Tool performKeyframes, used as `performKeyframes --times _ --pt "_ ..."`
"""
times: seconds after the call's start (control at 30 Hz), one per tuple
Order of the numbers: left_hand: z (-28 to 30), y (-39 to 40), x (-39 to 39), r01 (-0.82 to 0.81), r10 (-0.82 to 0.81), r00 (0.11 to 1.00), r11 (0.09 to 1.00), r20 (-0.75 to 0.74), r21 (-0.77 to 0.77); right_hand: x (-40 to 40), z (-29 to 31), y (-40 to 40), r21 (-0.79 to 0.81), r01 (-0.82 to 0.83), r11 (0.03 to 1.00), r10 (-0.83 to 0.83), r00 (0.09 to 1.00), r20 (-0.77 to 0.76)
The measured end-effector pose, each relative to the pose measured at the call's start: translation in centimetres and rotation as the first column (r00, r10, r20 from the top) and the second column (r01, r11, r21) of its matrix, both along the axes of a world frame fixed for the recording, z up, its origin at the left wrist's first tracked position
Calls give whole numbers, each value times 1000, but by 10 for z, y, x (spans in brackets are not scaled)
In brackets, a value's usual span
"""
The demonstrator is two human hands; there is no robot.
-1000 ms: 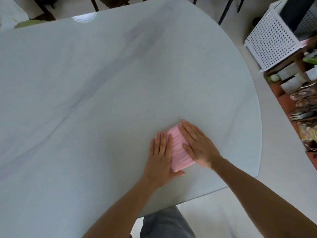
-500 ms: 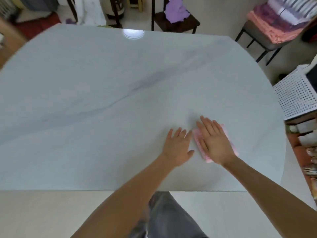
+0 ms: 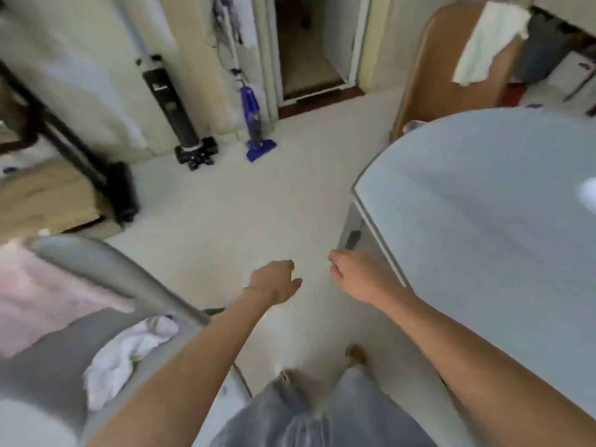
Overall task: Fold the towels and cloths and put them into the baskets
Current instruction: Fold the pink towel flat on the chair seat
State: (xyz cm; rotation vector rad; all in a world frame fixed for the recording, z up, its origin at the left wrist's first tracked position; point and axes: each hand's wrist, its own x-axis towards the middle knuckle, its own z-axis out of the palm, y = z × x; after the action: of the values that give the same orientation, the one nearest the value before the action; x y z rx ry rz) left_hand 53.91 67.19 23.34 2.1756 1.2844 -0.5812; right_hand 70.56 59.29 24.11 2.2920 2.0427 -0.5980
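**Both hands empty over the floor, cloths lying on the seat to my left**

I am looking down at the pale floor (image 3: 232, 214) between a grey seat (image 3: 106, 272) on my left and the worktop (image 3: 483, 201) on my right. My left hand (image 3: 274, 282) is hanging over the floor with its fingers (image 3: 292, 280) loosely curled, holding nothing. My right hand (image 3: 361, 275) is hovering just beside the worktop's near left edge, fingers also loosely bent and gripping nothing; the picture is blurred, so finer detail of them is not clear.

A pink towel (image 3: 42, 291) is lying on the seat toward its left side, and a crumpled white cloth (image 3: 125, 353) is lying on the same seat nearer to me, apart from the pink one. Another white cloth (image 3: 487, 40) is draping over the back of a wooden chair (image 3: 432, 75) at the far edge of the worktop. A purple vacuum cleaner (image 3: 253, 121) and a black one (image 3: 174, 101) are standing against the far wall.
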Motion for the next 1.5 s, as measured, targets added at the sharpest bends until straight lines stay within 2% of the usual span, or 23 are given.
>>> performKeyframes --times 0.1,0.23,0.3,0.4,0.47,0.53,0.6,0.67,0.73,0.77,0.87,0.93,0.97,1.03,1.07,1.13,1.17,1.23,1.27,1.33,1.4,1.5 --pt "-5 10 -102 -329 329 944 944 -12 -5 -77 -4 63 -10 -277 961 277 961 -4" --pt "-8 -13 -196 -600 599 799 800 -57 -12 -154 -15 107 -40 -516 856 516 856 -5" --pt "-17 -40 -240 -759 758 650 651 -58 7 -201 -25 122 -38 -626 779 625 780 -26" --pt "-27 -74 -282 -909 908 415 416 -55 10 -259 -43 139 -65 -737 673 737 675 -31" --pt "-28 -83 -298 -946 946 323 324 -36 29 -284 -47 150 -60 -778 626 779 627 -5" --pt "-33 -91 -319 -975 976 217 217 -8 54 -320 -54 163 -26 -838 545 838 542 68" --pt "-35 -94 -333 -983 985 171 170 17 64 -348 -54 176 22 -913 407 898 404 175" --pt "-41 -95 -349 -987 988 151 148 35 65 -383 -54 191 87 -977 194 939 210 272" --pt "-44 -89 -363 -989 987 142 138 75 58 -420 -47 211 90 -996 -3 896 37 443" --pt "-44 -84 -369 -988 984 149 144 97 62 -437 -40 219 118 -991 -56 829 20 559" --pt "-45 -70 -381 -990 975 139 135 172 36 -484 -20 250 37 -991 -130 689 -63 722" --pt "-45 -63 -383 -990 969 137 138 207 9 -502 0 261 59 -990 -126 664 -40 747" --pt "-46 -60 -384 -991 964 132 137 231 -3 -508 8 263 27 -996 -90 635 -37 772" --pt "-47 -57 -385 -992 955 114 125 274 -24 -512 11 267 -89 -992 -92 562 -126 818" --pt "-46 -55 -386 -993 948 98 115 302 -39 -514 16 266 -108 -992 -70 579 -128 805" --pt "-41 -52 -387 -996 918 53 77 393 -46 -512 16 264 9 -998 -68 680 -40 732" --pt "-38 -51 -387 -998 893 18 45 449 -49 -506 13 261 61 -998 -11 769 30 638" --pt "-33 -52 -385 -990 820 -109 -39 562 -134 -489 7 245 90 -979 181 930 200 308" --pt "-29 -53 -381 -974 775 -184 -61 605 -218 -478 4 235 113 -965 237 955 253 156" --pt "-23 -56 -372 -931 706 -286 -44 648 -363 -458 11 211 155 -954 257 964 241 -110" --pt "-14 -59 -362 -907 678 -316 -10 664 -422 -443 23 193 161 -953 258 921 192 -339" --pt "3 -70 -351 -838 615 -408 42 675 -544 -425 41 180 174 -946 273 855 156 -495"
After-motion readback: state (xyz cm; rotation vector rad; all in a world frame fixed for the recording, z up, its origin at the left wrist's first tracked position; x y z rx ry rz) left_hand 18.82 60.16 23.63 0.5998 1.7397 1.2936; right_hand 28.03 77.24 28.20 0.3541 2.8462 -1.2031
